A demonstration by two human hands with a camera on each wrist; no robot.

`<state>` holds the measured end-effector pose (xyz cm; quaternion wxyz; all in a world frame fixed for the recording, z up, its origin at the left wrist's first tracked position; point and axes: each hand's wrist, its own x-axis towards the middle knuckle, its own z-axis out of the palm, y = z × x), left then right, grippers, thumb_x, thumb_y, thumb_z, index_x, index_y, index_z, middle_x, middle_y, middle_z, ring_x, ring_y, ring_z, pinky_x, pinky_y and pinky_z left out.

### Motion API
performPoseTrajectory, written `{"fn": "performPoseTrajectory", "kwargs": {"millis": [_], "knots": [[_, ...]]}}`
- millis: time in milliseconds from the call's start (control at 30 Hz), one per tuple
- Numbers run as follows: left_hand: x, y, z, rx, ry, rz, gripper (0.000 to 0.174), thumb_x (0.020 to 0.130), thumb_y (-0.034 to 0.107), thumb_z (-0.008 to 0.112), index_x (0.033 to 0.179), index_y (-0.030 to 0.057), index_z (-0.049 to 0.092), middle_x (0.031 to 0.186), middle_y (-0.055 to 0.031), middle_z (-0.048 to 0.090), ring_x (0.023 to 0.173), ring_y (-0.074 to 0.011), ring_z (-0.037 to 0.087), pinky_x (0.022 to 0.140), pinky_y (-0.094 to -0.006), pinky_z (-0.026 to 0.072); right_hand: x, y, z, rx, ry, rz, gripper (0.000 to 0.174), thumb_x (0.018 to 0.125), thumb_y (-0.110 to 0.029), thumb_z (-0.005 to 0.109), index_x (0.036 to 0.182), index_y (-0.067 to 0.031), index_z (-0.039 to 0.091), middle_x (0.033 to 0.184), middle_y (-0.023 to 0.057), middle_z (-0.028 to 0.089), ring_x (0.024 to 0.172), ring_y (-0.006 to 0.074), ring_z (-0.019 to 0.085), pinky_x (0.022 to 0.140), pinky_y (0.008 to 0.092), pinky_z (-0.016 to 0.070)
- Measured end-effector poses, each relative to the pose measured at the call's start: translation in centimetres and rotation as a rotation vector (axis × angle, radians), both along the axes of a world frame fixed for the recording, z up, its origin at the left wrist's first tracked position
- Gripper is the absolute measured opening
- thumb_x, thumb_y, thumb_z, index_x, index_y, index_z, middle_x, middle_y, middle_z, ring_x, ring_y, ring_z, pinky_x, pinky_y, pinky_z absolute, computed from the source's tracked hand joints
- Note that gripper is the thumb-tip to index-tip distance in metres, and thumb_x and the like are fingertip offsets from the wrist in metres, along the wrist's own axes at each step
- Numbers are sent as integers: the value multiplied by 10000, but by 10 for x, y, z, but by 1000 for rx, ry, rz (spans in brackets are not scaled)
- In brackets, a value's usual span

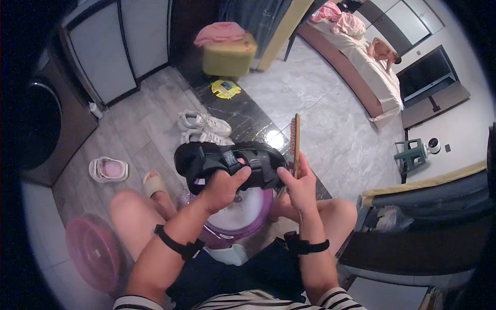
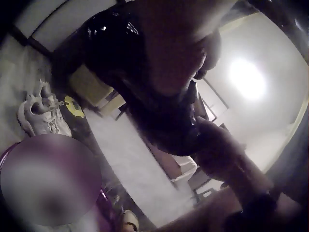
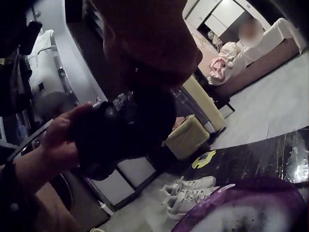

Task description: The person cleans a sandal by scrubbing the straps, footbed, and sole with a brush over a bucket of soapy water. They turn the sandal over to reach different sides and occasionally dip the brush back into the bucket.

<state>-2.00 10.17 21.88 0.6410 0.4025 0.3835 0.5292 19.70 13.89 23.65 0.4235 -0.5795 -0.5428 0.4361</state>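
Note:
A black strappy sandal (image 1: 201, 160) is held sideways over a purple basin (image 1: 266, 209) of whitish, sudsy water. My left hand (image 1: 225, 190) grips it around the middle, thumb lying over the straps. At its other end my right hand (image 1: 301, 188) has the thumb against the sandal. The fingers of that hand hold a wooden scrubbing brush (image 1: 296, 137) upright, bristles facing the sandal. In the left wrist view the sandal (image 2: 164, 130) looks dark and wet, with the right hand (image 2: 217, 150) at its end. The right wrist view shows the left hand (image 3: 60, 140) on the sandal (image 3: 130, 130).
White sneakers (image 1: 206, 126) stand just beyond the basin. A pink basin (image 1: 93, 253) and a slipper (image 1: 108, 169) are at the left. Further off are a yellow-green stool (image 1: 227, 59), a yellow floor sticker (image 1: 226, 89), a green stool (image 1: 412, 155) and a person (image 1: 382, 50) on a bed.

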Motion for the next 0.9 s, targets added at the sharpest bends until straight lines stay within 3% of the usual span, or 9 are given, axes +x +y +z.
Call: {"fn": "performPoseTrajectory", "kwargs": {"millis": [67, 167, 267, 333, 467, 533, 667, 767, 900], "knots": [[0, -4, 7, -87, -113, 9, 257, 980, 205, 570, 1154, 23, 622, 1070, -22, 628, 952, -111, 583, 889, -290, 472, -8, -11, -6, 53, -27, -76, 753, 770, -137, 804, 1412, 16, 441, 1123, 73, 606, 1003, 135, 579, 894, 286, 476], [-8, -5, 10, -238, -724, -46, 279, 930, 145, 591, 1165, -4, 619, 1090, -44, 648, 994, -148, 628, 929, -310, 489, -21, -22, -8, 169, -29, -120, 737, 773, -131, 796, 1394, 30, 434, 1117, 84, 601, 1019, 145, 573, 911, 295, 467], [-14, -1, 11, -355, -823, -73, 309, 884, 102, 592, 1166, -22, 620, 1097, -55, 662, 1039, -182, 642, 960, -335, 496, -22, -25, -13, 215, -72, -89, 706, 784, -115, 777, 1381, 37, 432, 1132, 103, 600, 1043, 173, 572, 923, 310, 460], [-14, -3, 15, -310, -679, -2, 306, 888, 101, 581, 1169, -12, 626, 1082, -51, 666, 1035, -169, 639, 959, -329, 495, -20, -23, -19, 219, -76, -31, 688, 791, -105, 761, 1381, 30, 434, 1127, 122, 604, 1045, 207, 582, 916, 323, 463], [-12, -5, 14, -203, -519, 60, 385, 863, 104, 568, 1234, -2, 580, 1138, -115, 667, 1026, -239, 666, 957, -397, 530, -18, -29, 5, 531, -512, -11, 644, 809, -107, 730, 1381, 8, 458, 1082, 165, 603, 1004, 291, 598, 874, 338, 470], [-14, -6, 1, -177, -405, 78, 312, 869, 85, 560, 1166, 21, 626, 1082, -66, 667, 976, -183, 635, 906, -330, 501, -20, -38, 23, 613, -625, 5, 603, 822, -107, 714, 1371, -8, 487, 1033, 177, 606, 961, 324, 606, 828, 351, 482], [-20, -1, -10, 213, 166, 65, 269, 855, 69, 547, 1101, 32, 650, 1028, -66, 671, 946, -189, 609, 865, -301, 472, -21, -54, 33, 518, -608, 257, 543, 849, -114, 700, 1357, -28, 530, 892, 122, 624, 775, 281, 625, 683, 370, 482], [-14, -8, 5, 248, 353, 47, 291, 850, 62, 527, 1116, 25, 641, 1022, -101, 662, 965, -216, 614, 872, -319, 472, -37, -59, 38, 527, -618, 305, 539, 852, -139, 715, 1365, -94, 556, 758, 67, 596, 612, 234, 593, 568, 356, 453], [-18, -16, -11, 419, 731, 32, 333, 869, 101, 555, 1193, 82, 629, 1076, -104, 668, 997, -251, 641, 909, -361, 491, -40, -55, 51, 519, -662, 348, 515, 852, -147, 724, 1348, -168, 589, 701, 74, 551, 617, 232, 581, 568, 348, 455]]}}
